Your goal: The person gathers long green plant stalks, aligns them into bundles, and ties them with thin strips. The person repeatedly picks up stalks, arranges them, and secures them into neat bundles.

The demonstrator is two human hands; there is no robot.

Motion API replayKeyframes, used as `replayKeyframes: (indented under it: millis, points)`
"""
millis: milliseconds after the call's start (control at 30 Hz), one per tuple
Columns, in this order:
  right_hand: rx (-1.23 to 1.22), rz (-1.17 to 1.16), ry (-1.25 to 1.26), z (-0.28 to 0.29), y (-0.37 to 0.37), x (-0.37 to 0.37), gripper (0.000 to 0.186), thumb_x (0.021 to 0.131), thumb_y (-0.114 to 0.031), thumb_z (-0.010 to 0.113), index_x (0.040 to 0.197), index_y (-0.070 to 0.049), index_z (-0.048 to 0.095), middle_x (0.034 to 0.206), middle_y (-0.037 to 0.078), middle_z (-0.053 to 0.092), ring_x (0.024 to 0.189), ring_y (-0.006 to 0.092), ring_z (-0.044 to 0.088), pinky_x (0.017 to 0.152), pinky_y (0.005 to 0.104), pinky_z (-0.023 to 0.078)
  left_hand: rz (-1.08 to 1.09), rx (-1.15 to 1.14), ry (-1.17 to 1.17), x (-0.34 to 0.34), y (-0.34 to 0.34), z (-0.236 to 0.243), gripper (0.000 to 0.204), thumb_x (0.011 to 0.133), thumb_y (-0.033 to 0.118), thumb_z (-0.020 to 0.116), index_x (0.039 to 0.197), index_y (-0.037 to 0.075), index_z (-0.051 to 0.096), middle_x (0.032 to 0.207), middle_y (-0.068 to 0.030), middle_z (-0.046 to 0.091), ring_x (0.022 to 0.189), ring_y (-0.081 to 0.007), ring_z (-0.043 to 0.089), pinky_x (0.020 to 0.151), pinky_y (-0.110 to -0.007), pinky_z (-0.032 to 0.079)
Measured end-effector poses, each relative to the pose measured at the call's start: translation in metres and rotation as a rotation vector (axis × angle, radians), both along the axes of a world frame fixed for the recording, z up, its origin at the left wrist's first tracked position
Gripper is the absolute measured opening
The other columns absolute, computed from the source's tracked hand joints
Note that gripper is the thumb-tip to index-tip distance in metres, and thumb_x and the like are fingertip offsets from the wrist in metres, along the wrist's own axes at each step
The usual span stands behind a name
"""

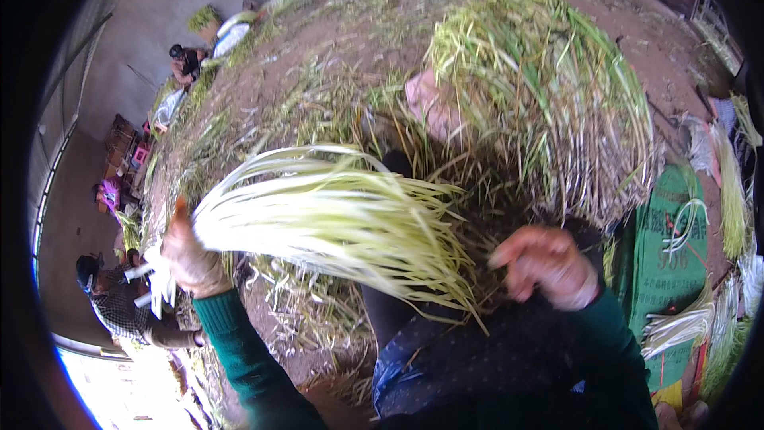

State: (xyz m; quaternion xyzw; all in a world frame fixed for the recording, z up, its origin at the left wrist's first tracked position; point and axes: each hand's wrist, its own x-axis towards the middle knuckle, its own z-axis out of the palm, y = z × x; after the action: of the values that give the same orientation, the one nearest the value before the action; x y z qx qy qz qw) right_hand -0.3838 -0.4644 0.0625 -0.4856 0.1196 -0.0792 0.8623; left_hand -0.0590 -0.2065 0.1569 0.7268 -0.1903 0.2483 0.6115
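Note:
My left hand (pixel 193 259) is closed round the pale end of a bunch of long whitish-green leafy stalks (pixel 334 219), perhaps chives or young garlic. The bunch fans out to the right above my lap, its thin tips blurred. Short white ends stick out on the far side of that hand. To the right of the tips, my right hand (pixel 549 267) hangs with bent fingers apart, slightly blurred, with nothing visible in it. Beyond it lies a large heap of untrimmed green stalks (pixel 549 95), draped over a pinkish support (pixel 434 103).
Leaf scraps (pixel 318 103) litter the brown floor. A green woven sack (pixel 672 271) lies at the right with pale stalks (pixel 680 322) on it. Several people sit along the left and back, one in a checked top (pixel 119 302). A dark patterned apron (pixel 485 358) covers my lap.

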Motion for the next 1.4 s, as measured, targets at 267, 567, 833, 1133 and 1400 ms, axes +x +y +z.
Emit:
replayKeyframes:
  millis: [267, 567, 833, 1133, 1400]
  points:
    - [-0.291, 0.284, -0.237, 0.027, 0.066, 0.107, 0.076, 0.079, -0.034, 0.067, 0.135, -0.001, 0.027, 0.124, 0.025, 0.047, 0.109, 0.0306, 0.052, 0.089, 0.0386, 0.047, 0.488, 1.17, -0.952, -0.027, -0.121, 0.001, 0.013, 0.076, 0.012, 0.061, 0.083, 0.017, 0.052, 0.065, -0.0042, 0.05, 0.057, -0.0202, 0.056, 0.038, -0.028, 0.047]
    - [0.49, -0.541, -0.687, 0.032, 0.011, 0.137, 0.04, 0.089, -0.024, 0.053, 0.123, -0.004, 0.042, 0.115, 0.013, 0.055, 0.106, 0.024, 0.054, 0.091, 0.0404, 0.045, 0.052, 0.914, -0.803, -0.11, -0.162, -0.064, 0.014, 0.076, 0.011, 0.056, 0.09, 0.011, 0.055, 0.064, -0.0011, 0.045, 0.055, -0.0169, 0.045, 0.043, -0.031, 0.038]
    - [0.124, -0.722, -0.564, 0.071, -0.072, 0.096, 0.022, 0.084, -0.017, 0.061, 0.099, -0.001, 0.058, 0.073, 0.007, 0.058, 0.056, 0.0171, 0.055, 0.057, 0.0318, 0.049, -0.473, 0.717, -0.272, -0.164, -0.132, -0.126, 0.061, 0.068, 0.014, 0.069, 0.123, 0.007, 0.044, 0.083, -0.0176, 0.061, 0.074, -0.0366, 0.06, 0.064, -0.044, 0.048]
    - [0.03, -0.558, -0.247, 0.053, -0.092, 0.064, 0.021, 0.079, -0.009, 0.063, 0.097, 0.002, 0.059, 0.07, 0.008, 0.059, 0.055, 0.0168, 0.057, 0.052, 0.0285, 0.048, -1.058, -0.035, 0.712, -0.099, -0.136, -0.113, 0.053, 0.076, 0.007, 0.066, 0.125, 0.0, 0.046, 0.117, -0.011, 0.056, 0.101, -0.0212, 0.057, 0.089, -0.031, 0.045]
    - [0.077, -0.443, -0.199, 0.03, -0.086, 0.09, 0.024, 0.082, -0.012, 0.063, 0.099, 0.004, 0.06, 0.074, 0.01, 0.062, 0.056, 0.0183, 0.059, 0.053, 0.0289, 0.052, -1.692, 0.131, 1.201, -0.168, -0.229, -0.138, 0.065, 0.069, 0.025, 0.074, 0.117, -0.009, 0.047, 0.092, -0.0195, 0.063, 0.087, -0.0308, 0.064, 0.081, -0.04, 0.052]
